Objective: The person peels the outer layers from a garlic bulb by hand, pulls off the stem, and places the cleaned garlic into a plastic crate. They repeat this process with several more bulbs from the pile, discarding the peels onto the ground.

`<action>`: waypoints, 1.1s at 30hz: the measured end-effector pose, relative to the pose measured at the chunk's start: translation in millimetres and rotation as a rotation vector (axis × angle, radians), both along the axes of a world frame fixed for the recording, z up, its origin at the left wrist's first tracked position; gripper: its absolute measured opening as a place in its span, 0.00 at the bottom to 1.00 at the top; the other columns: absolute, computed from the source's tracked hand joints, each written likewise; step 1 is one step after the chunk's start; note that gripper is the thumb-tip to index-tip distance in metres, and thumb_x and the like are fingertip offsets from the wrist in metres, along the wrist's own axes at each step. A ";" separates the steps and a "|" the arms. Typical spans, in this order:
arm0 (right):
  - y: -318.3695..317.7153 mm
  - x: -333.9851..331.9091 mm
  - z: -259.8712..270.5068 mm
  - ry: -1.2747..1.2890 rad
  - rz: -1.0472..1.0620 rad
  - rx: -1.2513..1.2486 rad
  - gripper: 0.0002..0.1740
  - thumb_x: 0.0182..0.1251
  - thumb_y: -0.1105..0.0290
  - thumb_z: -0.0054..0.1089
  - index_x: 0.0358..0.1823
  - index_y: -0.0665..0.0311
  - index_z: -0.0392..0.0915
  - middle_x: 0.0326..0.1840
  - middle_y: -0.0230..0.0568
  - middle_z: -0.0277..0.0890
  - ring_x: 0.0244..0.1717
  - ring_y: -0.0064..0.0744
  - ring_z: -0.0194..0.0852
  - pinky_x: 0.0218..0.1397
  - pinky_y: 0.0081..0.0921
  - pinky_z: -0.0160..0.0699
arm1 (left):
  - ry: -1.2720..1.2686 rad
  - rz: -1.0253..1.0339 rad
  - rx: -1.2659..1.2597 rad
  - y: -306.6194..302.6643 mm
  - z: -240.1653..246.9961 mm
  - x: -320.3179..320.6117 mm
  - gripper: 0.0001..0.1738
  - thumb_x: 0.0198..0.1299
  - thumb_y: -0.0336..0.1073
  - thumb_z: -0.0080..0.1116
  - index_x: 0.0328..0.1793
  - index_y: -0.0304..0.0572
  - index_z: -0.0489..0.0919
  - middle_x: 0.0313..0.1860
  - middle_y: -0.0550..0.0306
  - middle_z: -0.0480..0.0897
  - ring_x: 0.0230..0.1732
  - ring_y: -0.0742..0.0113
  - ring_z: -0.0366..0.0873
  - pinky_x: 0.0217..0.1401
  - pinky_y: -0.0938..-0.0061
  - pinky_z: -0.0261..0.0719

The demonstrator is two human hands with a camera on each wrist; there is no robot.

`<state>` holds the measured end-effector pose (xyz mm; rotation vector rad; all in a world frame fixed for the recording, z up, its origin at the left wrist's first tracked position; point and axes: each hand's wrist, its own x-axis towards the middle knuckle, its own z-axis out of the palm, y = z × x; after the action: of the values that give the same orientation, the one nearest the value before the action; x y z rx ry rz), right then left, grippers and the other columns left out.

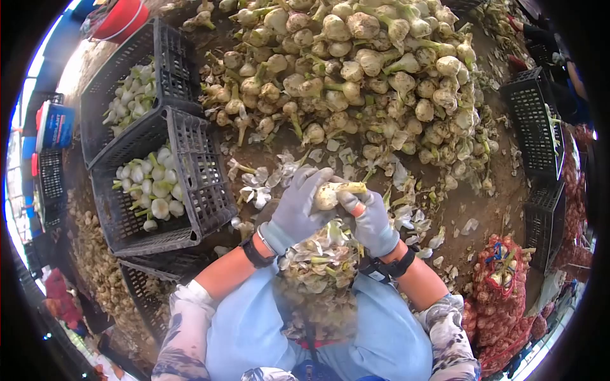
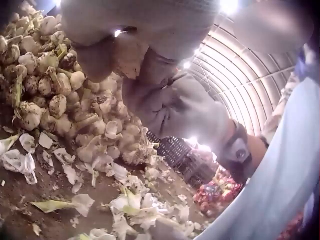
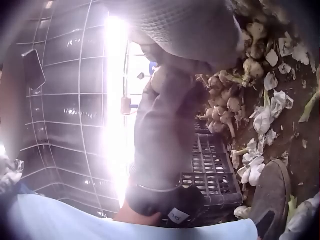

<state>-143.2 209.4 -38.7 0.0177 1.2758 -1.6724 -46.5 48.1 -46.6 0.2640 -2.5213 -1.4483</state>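
In the head view, one garlic bulb with a short stem is between my two grey-gloved hands, above my lap. My left hand grips the bulb from the left, fingers curled over its far side. From the right, my right hand pinches the stem end; an orange patch shows on that glove's thumb. Part of the bulb appears between the blurred gloves in the left wrist view. Loose skins and stem trimmings lie heaped between my knees.
A large pile of untrimmed garlic lies ahead. Two black crates holding cleaned bulbs stand at the left, a red bucket behind them. Red net sacks sit at the right, near more black crates. Peelings litter the ground.
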 end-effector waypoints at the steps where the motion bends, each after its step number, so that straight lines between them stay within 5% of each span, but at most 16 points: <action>1: 2.1 -1.5 2.9 0.043 0.021 0.020 0.16 0.75 0.63 0.61 0.53 0.68 0.82 0.45 0.30 0.83 0.42 0.17 0.78 0.47 0.20 0.79 | 0.003 -0.006 0.009 0.5 1.2 0.2 0.43 0.44 0.30 0.74 0.71 0.36 0.71 0.62 0.44 0.76 0.64 0.45 0.72 0.69 0.57 0.70; 4: 9.6 -2.4 3.4 0.288 0.042 -0.005 0.12 0.71 0.71 0.64 0.52 0.68 0.82 0.46 0.32 0.82 0.44 0.21 0.78 0.49 0.21 0.79 | -0.060 0.012 0.431 8.3 -1.9 4.7 0.43 0.48 0.29 0.73 0.73 0.34 0.68 0.63 0.45 0.76 0.62 0.52 0.75 0.68 0.62 0.72; 6: 14.5 -7.8 3.5 0.602 0.079 -0.022 0.11 0.66 0.74 0.64 0.49 0.67 0.83 0.45 0.35 0.82 0.44 0.26 0.79 0.49 0.23 0.79 | -0.165 0.037 1.075 16.6 7.1 8.4 0.40 0.61 0.39 0.65 0.77 0.33 0.63 0.64 0.46 0.76 0.59 0.61 0.77 0.63 0.71 0.76; 8: 15.8 -18.6 7.2 1.050 0.152 -0.027 0.11 0.61 0.77 0.65 0.46 0.65 0.84 0.43 0.38 0.81 0.43 0.32 0.80 0.49 0.26 0.79 | -0.235 -0.265 1.684 3.3 5.7 5.0 0.39 0.65 0.47 0.59 0.77 0.35 0.62 0.64 0.46 0.76 0.58 0.61 0.77 0.62 0.71 0.77; 10: 15.2 -16.8 13.8 1.027 0.117 -0.009 0.12 0.58 0.79 0.64 0.44 0.64 0.84 0.42 0.40 0.81 0.42 0.35 0.80 0.49 0.28 0.79 | -0.289 -0.342 1.915 0.2 6.0 2.4 0.38 0.68 0.54 0.54 0.77 0.36 0.63 0.64 0.45 0.76 0.59 0.60 0.78 0.61 0.70 0.78; 13: 15.1 -14.2 5.9 0.985 0.056 0.107 0.11 0.55 0.79 0.65 0.40 0.62 0.85 0.37 0.38 0.81 0.40 0.36 0.80 0.46 0.29 0.78 | -0.336 -0.089 1.707 6.8 9.5 -0.4 0.39 0.70 0.61 0.49 0.75 0.40 0.63 0.63 0.45 0.76 0.61 0.58 0.77 0.61 0.66 0.79; 14: 15.1 -15.8 7.4 1.012 0.069 0.166 0.10 0.55 0.79 0.65 0.39 0.62 0.85 0.35 0.38 0.81 0.40 0.37 0.80 0.46 0.30 0.78 | -0.252 0.145 1.488 10.7 4.3 -1.6 0.38 0.69 0.53 0.59 0.75 0.39 0.61 0.61 0.48 0.76 0.64 0.58 0.76 0.64 0.65 0.78; 18: 11.3 -10.1 17.8 0.988 0.064 0.149 0.08 0.60 0.76 0.65 0.41 0.63 0.85 0.34 0.38 0.81 0.39 0.36 0.79 0.46 0.27 0.77 | -0.111 0.198 0.884 21.6 6.5 2.2 0.39 0.54 0.28 0.75 0.70 0.36 0.64 0.62 0.51 0.75 0.65 0.65 0.74 0.68 0.70 0.76; 19: 11.9 -9.2 18.0 0.975 0.084 0.104 0.08 0.62 0.76 0.65 0.42 0.63 0.85 0.36 0.38 0.81 0.39 0.35 0.79 0.46 0.27 0.77 | -0.145 0.157 1.040 16.5 5.6 2.6 0.38 0.55 0.28 0.74 0.69 0.36 0.65 0.62 0.52 0.75 0.64 0.66 0.74 0.67 0.70 0.76; 21: 15.6 -7.5 17.3 0.419 -0.012 -0.061 0.08 0.66 0.75 0.63 0.45 0.66 0.84 0.39 0.36 0.82 0.40 0.27 0.79 0.46 0.23 0.76 | -0.214 0.065 1.351 -2.4 4.3 2.8 0.34 0.57 0.28 0.73 0.67 0.36 0.67 0.61 0.53 0.76 0.63 0.67 0.75 0.67 0.71 0.76; 23: 22.7 -11.5 19.7 0.085 -0.028 -0.149 0.07 0.68 0.74 0.63 0.45 0.67 0.84 0.40 0.35 0.82 0.40 0.24 0.78 0.46 0.23 0.75 | -0.275 0.087 1.328 -9.1 17.1 3.3 0.32 0.56 0.28 0.72 0.65 0.36 0.69 0.57 0.56 0.77 0.59 0.69 0.76 0.66 0.72 0.75; 26: 22.3 -18.0 16.2 0.587 0.139 -0.061 0.09 0.65 0.76 0.63 0.45 0.64 0.84 0.39 0.38 0.83 0.40 0.30 0.80 0.47 0.25 0.76 | -0.282 0.129 1.240 -10.4 32.2 -2.6 0.32 0.55 0.29 0.72 0.64 0.35 0.69 0.54 0.58 0.77 0.57 0.70 0.76 0.66 0.72 0.73; 28: 16.3 -21.3 28.3 0.895 0.251 0.050 0.10 0.61 0.77 0.63 0.43 0.62 0.85 0.39 0.41 0.83 0.39 0.35 0.80 0.48 0.29 0.78 | -0.199 0.102 0.933 0.1 26.1 0.9 0.29 0.57 0.30 0.71 0.64 0.37 0.71 0.54 0.60 0.77 0.56 0.74 0.75 0.63 0.75 0.74; 29: 14.2 -20.8 29.7 0.904 0.269 -0.004 0.10 0.60 0.77 0.63 0.43 0.62 0.85 0.39 0.41 0.83 0.39 0.35 0.80 0.47 0.30 0.78 | -0.158 0.090 0.779 4.5 21.9 2.9 0.28 0.59 0.31 0.70 0.64 0.38 0.72 0.54 0.62 0.77 0.55 0.77 0.74 0.62 0.77 0.74; 32: 12.8 -23.0 20.6 0.896 0.334 -0.224 0.08 0.60 0.76 0.62 0.41 0.64 0.84 0.37 0.39 0.83 0.36 0.32 0.80 0.44 0.27 0.78 | -0.331 -0.008 1.094 1.1 20.6 3.7 0.28 0.58 0.35 0.73 0.62 0.39 0.73 0.52 0.64 0.77 0.55 0.78 0.74 0.61 0.78 0.74; 33: 17.0 -19.6 19.9 0.605 0.291 -0.212 0.08 0.61 0.75 0.62 0.42 0.65 0.83 0.37 0.38 0.83 0.36 0.30 0.80 0.44 0.26 0.78 | -0.368 -0.050 1.148 -2.1 21.2 3.6 0.27 0.58 0.35 0.73 0.61 0.39 0.73 0.52 0.64 0.78 0.55 0.78 0.74 0.61 0.78 0.74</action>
<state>-162.7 226.4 -18.9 -0.8165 1.4375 -1.5980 -42.9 46.0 -25.4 0.6763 -1.5698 -2.9122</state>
